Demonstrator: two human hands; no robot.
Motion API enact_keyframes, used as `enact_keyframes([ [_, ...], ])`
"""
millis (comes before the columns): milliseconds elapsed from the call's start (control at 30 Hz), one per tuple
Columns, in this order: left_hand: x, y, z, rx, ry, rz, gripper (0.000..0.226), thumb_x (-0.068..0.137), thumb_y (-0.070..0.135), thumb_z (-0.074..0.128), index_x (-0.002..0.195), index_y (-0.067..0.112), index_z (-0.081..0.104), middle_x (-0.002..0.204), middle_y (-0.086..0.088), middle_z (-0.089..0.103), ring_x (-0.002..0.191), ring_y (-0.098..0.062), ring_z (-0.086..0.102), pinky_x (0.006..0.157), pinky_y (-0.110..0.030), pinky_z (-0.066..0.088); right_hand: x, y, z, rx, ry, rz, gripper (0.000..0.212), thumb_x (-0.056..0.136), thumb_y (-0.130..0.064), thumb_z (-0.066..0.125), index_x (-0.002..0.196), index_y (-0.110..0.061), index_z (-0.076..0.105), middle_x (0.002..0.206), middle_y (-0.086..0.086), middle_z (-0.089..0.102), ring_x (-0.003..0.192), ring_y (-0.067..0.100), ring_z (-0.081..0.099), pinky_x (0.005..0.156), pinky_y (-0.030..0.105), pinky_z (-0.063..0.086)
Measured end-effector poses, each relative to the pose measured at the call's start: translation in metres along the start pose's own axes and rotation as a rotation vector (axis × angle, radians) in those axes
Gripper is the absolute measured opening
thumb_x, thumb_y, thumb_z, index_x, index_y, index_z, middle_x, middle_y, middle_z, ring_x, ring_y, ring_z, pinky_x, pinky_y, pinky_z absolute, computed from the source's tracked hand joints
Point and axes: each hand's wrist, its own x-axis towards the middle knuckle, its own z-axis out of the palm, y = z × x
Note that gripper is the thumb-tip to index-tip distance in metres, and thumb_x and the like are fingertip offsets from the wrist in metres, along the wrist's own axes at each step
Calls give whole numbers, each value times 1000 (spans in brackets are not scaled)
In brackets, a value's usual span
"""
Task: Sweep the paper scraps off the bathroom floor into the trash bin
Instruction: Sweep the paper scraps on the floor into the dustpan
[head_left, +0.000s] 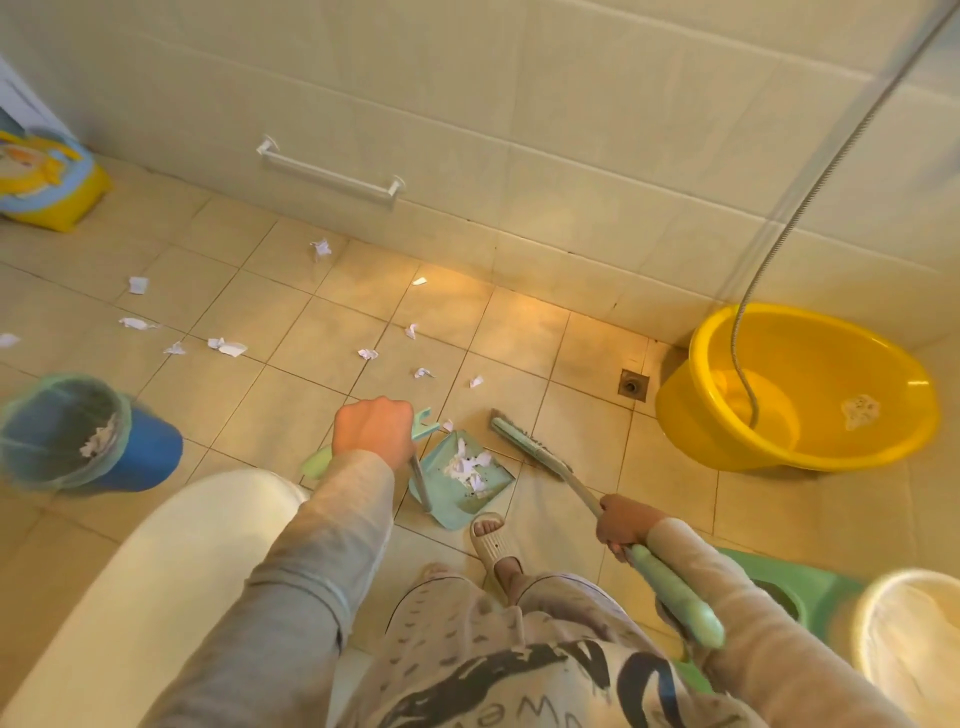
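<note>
floor tiles (291, 415) beige ceramic, smooth, soft sheen, dark rough grout lines. wall tiles (571, 130) paler ceramic, glossier. paper scraps (227, 346) white, crumpled, matt. dustpan (452, 506) pale green plastic, matt, speckled with dirt; its shaft bare grey metal. broom (524, 446) smooth green plastic back and grip, bristles too blurred to tell. trash bin (156, 452) blue plastic, lined with thin see-through film. basin (727, 441) yellow plastic, glossy. hose (789, 223) ribbed shiny metal. towel bar (330, 174) white, smooth. drain (632, 385) dull stained metal. slipper (493, 540) cream, matt, rubbery. sleeve (332, 545) grey soft cloth.
</note>
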Motion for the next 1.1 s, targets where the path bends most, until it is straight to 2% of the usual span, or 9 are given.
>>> enact_keyframes([
  [100, -4, 0, 1, 6, 0, -10, 15, 84, 32, 60, 95, 23, 65, 91, -1, 69, 85, -23, 66, 62, -26, 39, -2, -7, -7, -85, -25, -30, 15, 87, -3, 47, 74, -11, 47, 62, 2, 49, 50, 11, 45, 49, 20, 38],
  [167, -5, 0, 1, 14, -1, -15, 14, 84, 32, 60, 94, 23, 65, 90, -1, 69, 84, -23, 66, 61, -25, 38, -6, 2, -21, 2, -138, 0, 22, 91, -5, 43, 70, -11, 43, 50, 1, 48, 42, 9, 43, 49, 21, 35],
  [233, -6, 0, 0, 20, -10, -17, 14, 84, 31, 60, 93, 22, 65, 90, -1, 69, 84, -23, 66, 61, -25, 38, -12, 20, -35, 199, -239, 64, 8, 93, -4, 39, 90, -6, 46, 38, -1, 43, 29, 7, 39, 45, 21, 34],
  [367, -5, -4, -3, 12, -37, -21, 16, 84, 33, 60, 96, 23, 64, 93, 0, 68, 87, -23, 66, 64, -26, 40, -13, 51, -42, 282, -166, 59, 57, 89, -4, 47, 143, -15, 32, 43, -1, 49, 28, 7, 44, 37, 18, 38],
  [600, -27, -26, 9, -60, -46, -106, 24, 83, 45, 56, 96, 25, 63, 92, 0, 69, 87, -23, 65, 65, -25, 39, 2, 22, -82, 264, -106, 27, 61, 89, -2, 48, 147, -9, 30, 45, 3, 50, 27, 8, 45, 34, 15, 40],
  [800, -52, -41, 17, -137, -93, -239, 31, 85, 51, 53, 96, 24, 62, 92, -2, 68, 87, -24, 65, 67, -27, 43, 28, -29, -112, 92, 10, -33, 44, 89, 1, 47, 133, 5, 42, 56, 9, 47, 42, 15, 43, 42, 22, 39],
  [900, -58, -44, 19, -156, -99, -304, 30, 85, 49, 53, 95, 23, 62, 92, -2, 68, 86, -24, 65, 69, -27, 45, 38, -57, -126, 85, 42, -24, 6, 91, 3, 44, 93, 2, 49, 44, 8, 46, 26, 13, 41, 36, 16, 36],
  [1000, -59, -44, 21, -181, -105, -351, 27, 85, 45, 53, 95, 23, 64, 94, -2, 69, 87, -24, 65, 72, -28, 46, 53, -79, -132, 98, 115, 2, 32, 91, 0, 46, 60, -6, 48, 21, -4, 44, 22, 11, 46, 45, 21, 40],
  [1100, -57, -41, 21, -200, -125, -374, 24, 86, 42, 54, 95, 22, 64, 93, -2, 69, 86, -25, 65, 71, -28, 45, 65, -88, -124, 21, 127, -81, 34, 91, -2, 48, 59, -15, 46, 17, -14, 39, 58, 22, 52, 55, 25, 40],
])
